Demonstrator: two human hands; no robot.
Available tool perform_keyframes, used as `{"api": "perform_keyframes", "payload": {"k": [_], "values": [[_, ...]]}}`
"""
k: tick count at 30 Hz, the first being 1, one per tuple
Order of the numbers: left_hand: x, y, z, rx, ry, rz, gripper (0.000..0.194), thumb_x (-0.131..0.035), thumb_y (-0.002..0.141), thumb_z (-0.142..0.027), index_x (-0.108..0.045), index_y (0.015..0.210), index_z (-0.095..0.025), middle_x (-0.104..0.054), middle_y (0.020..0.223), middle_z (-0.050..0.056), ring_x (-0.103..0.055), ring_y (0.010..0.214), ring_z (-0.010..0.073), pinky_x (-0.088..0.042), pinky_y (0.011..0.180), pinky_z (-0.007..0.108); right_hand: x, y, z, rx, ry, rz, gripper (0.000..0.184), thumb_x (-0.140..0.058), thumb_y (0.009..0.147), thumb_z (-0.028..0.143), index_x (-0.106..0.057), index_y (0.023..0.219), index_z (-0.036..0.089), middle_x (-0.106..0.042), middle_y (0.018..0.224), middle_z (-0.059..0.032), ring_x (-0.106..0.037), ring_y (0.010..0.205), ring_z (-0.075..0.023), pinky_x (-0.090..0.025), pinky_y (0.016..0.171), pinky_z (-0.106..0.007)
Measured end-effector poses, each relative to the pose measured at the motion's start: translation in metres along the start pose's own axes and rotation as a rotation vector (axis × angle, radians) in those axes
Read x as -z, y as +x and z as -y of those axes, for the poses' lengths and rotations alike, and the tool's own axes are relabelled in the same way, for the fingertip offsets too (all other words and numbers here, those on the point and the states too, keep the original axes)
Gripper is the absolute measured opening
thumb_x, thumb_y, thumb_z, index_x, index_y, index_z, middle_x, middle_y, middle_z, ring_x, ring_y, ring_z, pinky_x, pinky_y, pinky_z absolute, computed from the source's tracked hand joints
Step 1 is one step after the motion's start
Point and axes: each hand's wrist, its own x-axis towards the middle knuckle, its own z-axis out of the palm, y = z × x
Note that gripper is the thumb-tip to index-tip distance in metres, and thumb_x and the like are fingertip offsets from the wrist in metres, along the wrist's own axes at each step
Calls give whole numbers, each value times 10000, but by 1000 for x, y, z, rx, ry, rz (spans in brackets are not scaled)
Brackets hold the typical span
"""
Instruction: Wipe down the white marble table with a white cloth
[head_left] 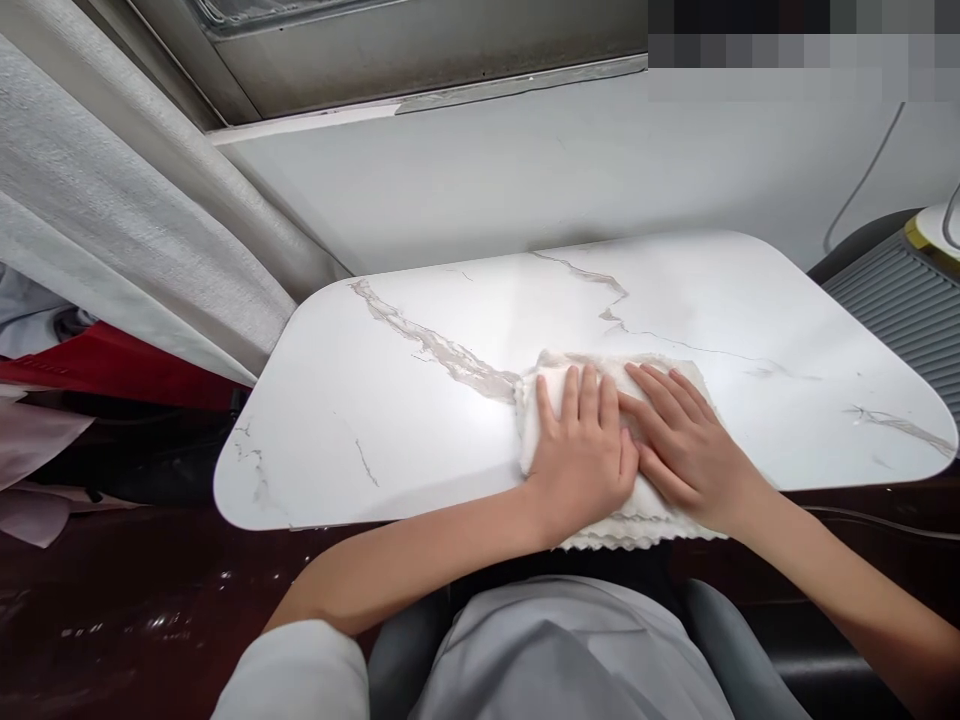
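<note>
A white cloth (637,510) with a scalloped edge lies spread on the white marble-patterned table (420,300), near its front edge, and part of it hangs over that edge. My left hand (581,450) presses flat on the cloth, its fingers stretched out and pointing away from me. Just to its right, my right hand (686,440) also lies flat on the cloth with fingers extended. The two hands almost touch at the thumbs. Beneath the palms the middle of the cloth is hidden.
A light curtain (150,180) hangs at the left of the table. Behind the table stands a pale wall (525,170) below a window frame (420,60). At the right is a grey ribbed object (900,300) with a cable (862,175) above it. The dark floor (135,600) shines.
</note>
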Motion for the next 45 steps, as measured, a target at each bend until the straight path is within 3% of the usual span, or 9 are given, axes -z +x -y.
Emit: {"api": "perform_keyframes", "payload": {"k": [5,10,15,19,25,28,34,39,45], "values": [[-4,20,2,-25,-36,33,566,-279,1003,-328,-359,1474,-25,-338,1568,177,-290,1466,327,-231,1183,628,-2,2,-12,-61,-28,-5,526,-300,974,290,-319,1492,198,-392,1501,-182,-344,1413,-344,-293,1144,-590],[-9,44,19,7,-88,29,541,-296,991,-298,-374,1464,-47,-362,1565,150,-293,1465,294,-182,1206,606,-13,27,-26,-111,-38,8,504,-262,982,333,-422,1433,174,-428,1484,-176,-357,1406,-328,-276,1160,-564],[-18,88,50,110,-159,-42,481,-334,968,-254,-451,1412,-109,-457,1513,109,-361,1425,251,-178,1221,548,-24,80,-54,-151,-33,117,523,-224,988,350,-429,1433,167,-402,1514,-167,-322,1429,-301,-243,1176,-539],[-25,128,80,191,-182,-129,418,-337,963,-221,-520,1332,-149,-541,1436,99,-433,1365,220,-195,1217,488,-33,130,-76,-123,-67,235,568,-183,988,331,-341,1502,149,-305,1573,-183,-241,1463,-352,-223,1147,-597],[-34,175,117,242,-199,-183,381,-291,957,-161,-601,1177,-195,-643,1291,81,-526,1251,198,-228,1189,426,-49,200,-96,-406,81,372,563,-217,981,393,-327,1509,230,-213,1621,-117,-104,1500,-378,-111,1152,-668],[-37,192,126,271,-201,-192,409,-258,962,-149,-598,1183,-206,-646,1283,79,-530,1245,196,-224,1187,427,-63,220,-107,-468,127,253,507,-252,957,350,-438,1418,249,-337,1564,-98,-178,1485,-356,-88,1147,-685],[-43,218,129,314,-84,-171,407,-255,985,-180,-569,1239,-224,-622,1314,89,-502,1290,207,-238,1175,423,-87,232,-133,-409,129,-43,476,-214,947,280,-558,1275,243,-555,1371,-89,-409,1350,-287,-160,1171,-590],[-47,236,125,319,-83,-170,397,-261,982,-184,-598,1189,-215,-650,1274,90,-538,1239,226,-249,1169,442,-87,235,-151,-435,97,-44,467,-229,941,278,-567,1261,241,-598,1297,-102,-481,1253,-311,-274,1110,-566],[-56,254,111,327,-78,-186,403,-267,979,-203,-611,1187,-187,-673,1218,114,-558,1195,257,-252,1161,459,-78,229,-171,-438,69,3,472,-231,943,269,-560,1280,228,-595,1304,-104,-496,1235,-311,-317,1093,-523]]}}
